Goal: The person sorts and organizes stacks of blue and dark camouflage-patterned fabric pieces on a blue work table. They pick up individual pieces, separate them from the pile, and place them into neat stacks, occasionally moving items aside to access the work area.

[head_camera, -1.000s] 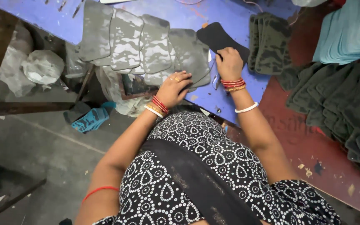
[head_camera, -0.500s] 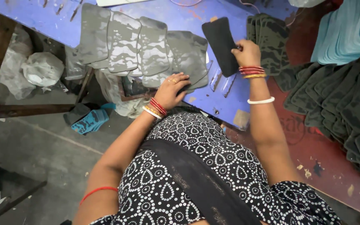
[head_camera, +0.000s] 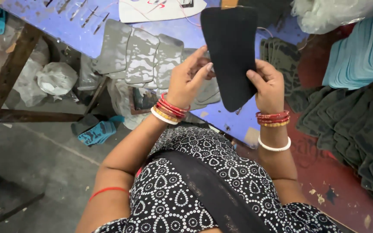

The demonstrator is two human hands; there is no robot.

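I hold a black, tongue-shaped cut piece (head_camera: 229, 51) upright in front of me over the blue table (head_camera: 186, 32). My right hand (head_camera: 267, 84) grips its lower right edge. My left hand (head_camera: 188, 77) touches its left edge with the fingertips. Both wrists wear red and white bangles. Behind my left hand lies a row of grey camouflage-patterned pieces (head_camera: 141, 58), overlapping along the table's near edge.
Dark green cut pieces (head_camera: 350, 125) are piled at the right on a red surface, with a teal stack (head_camera: 359, 56) above them. A white piece (head_camera: 160, 9) and metal tools (head_camera: 85, 15) lie at the table's far side. Plastic bags (head_camera: 57, 77) sit under the table.
My right hand lifted the black piece off the table and brought it up toward me. My left hand left the camouflage pieces and came up to the black piece's left edge.
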